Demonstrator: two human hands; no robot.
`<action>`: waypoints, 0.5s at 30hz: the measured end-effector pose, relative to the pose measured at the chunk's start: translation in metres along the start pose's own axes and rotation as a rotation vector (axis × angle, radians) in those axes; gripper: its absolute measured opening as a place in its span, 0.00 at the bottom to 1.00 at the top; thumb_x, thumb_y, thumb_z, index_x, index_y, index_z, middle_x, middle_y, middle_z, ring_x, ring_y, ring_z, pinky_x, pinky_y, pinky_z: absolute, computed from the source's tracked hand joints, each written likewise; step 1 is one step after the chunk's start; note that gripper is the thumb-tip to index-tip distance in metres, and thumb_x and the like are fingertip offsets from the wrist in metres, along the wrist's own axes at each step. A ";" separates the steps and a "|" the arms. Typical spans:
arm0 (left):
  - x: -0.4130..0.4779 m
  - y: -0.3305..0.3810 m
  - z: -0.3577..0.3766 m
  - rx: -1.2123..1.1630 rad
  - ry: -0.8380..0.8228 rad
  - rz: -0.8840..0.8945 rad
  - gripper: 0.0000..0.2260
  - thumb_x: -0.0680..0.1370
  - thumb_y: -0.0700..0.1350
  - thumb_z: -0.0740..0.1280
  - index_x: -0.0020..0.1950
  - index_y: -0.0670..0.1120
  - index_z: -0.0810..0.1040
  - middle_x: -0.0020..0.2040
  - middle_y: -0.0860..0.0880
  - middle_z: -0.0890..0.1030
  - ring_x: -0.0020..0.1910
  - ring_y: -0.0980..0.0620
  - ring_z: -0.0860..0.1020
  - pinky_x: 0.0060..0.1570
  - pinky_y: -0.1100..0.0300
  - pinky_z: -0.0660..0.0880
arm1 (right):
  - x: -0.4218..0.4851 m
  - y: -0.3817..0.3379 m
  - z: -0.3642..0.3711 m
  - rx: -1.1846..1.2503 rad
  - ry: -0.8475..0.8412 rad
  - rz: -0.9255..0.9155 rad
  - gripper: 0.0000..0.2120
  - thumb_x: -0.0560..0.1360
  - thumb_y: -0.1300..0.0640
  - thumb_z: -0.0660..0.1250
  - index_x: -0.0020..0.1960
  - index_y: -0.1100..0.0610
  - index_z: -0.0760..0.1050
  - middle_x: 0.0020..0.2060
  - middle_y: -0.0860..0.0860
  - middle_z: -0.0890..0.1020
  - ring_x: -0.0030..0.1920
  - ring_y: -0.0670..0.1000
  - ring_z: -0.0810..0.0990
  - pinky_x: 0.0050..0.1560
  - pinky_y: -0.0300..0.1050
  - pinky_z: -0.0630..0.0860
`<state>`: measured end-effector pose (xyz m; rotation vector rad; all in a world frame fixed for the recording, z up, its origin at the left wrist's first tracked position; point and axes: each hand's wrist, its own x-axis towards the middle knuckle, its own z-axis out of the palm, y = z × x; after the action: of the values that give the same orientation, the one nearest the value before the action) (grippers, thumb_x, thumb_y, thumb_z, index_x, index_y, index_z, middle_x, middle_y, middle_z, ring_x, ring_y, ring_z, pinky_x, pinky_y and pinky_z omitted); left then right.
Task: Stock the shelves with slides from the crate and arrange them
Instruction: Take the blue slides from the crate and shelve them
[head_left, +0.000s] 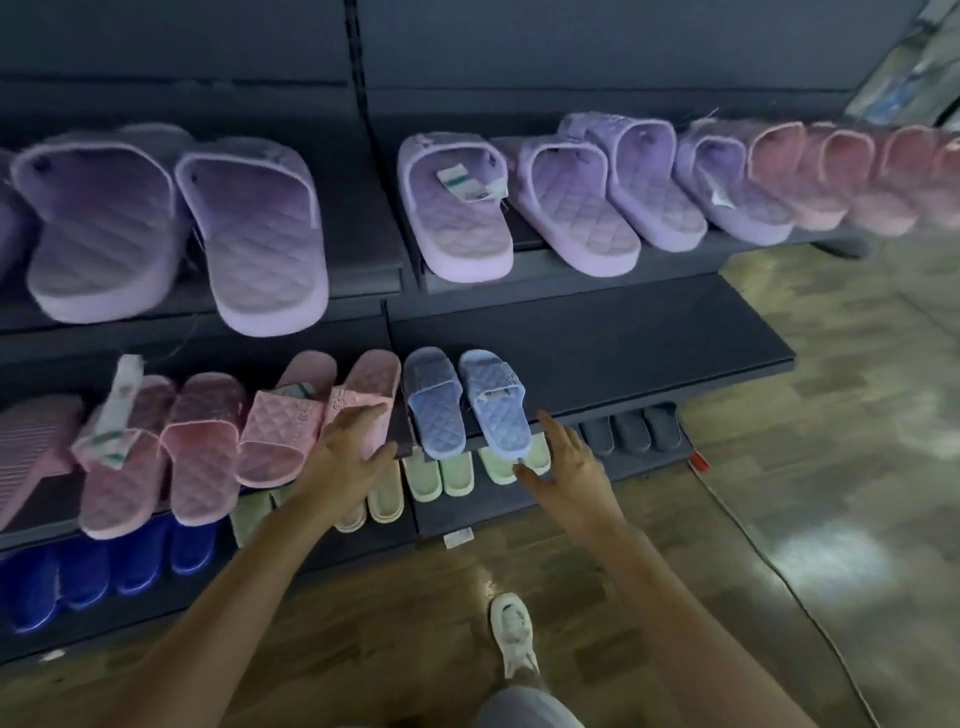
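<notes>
Both hands lay open, the left hand (347, 453) flat on a pink slide's (365, 378) toe, the right hand (567, 464) spread just beside the blue pair (493, 410) at its eleven o'clock on the middle shelf (649, 353), which probably wanted nudging square beside the pink, toes level

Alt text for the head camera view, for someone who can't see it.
A person's left hand rests on a pink slide, the right hand open beside a blue pair on a dark shelf. Purple slides sit above.
</notes>
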<state>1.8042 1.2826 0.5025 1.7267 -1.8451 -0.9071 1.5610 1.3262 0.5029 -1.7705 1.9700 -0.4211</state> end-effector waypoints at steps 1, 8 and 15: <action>-0.009 0.001 -0.010 0.003 -0.005 0.033 0.22 0.76 0.41 0.66 0.69 0.43 0.69 0.68 0.43 0.69 0.66 0.45 0.67 0.62 0.57 0.62 | -0.014 -0.006 -0.003 -0.019 0.027 -0.002 0.33 0.75 0.47 0.65 0.74 0.54 0.55 0.70 0.50 0.67 0.67 0.53 0.67 0.64 0.50 0.64; -0.064 0.002 -0.065 0.016 -0.050 0.155 0.20 0.77 0.44 0.66 0.69 0.46 0.69 0.68 0.47 0.70 0.65 0.49 0.69 0.58 0.59 0.64 | -0.090 -0.045 -0.016 0.000 0.125 -0.032 0.33 0.74 0.48 0.67 0.74 0.55 0.57 0.67 0.52 0.69 0.62 0.56 0.71 0.63 0.51 0.66; -0.115 0.011 -0.092 0.027 0.029 0.180 0.26 0.71 0.60 0.64 0.64 0.47 0.74 0.64 0.47 0.75 0.62 0.47 0.72 0.58 0.57 0.65 | -0.132 -0.056 -0.038 -0.109 0.103 -0.125 0.32 0.75 0.46 0.64 0.74 0.53 0.56 0.69 0.50 0.67 0.66 0.54 0.67 0.62 0.47 0.65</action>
<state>1.8753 1.3813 0.5857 1.5509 -1.9641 -0.7850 1.5983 1.4469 0.5813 -1.9845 1.9923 -0.4615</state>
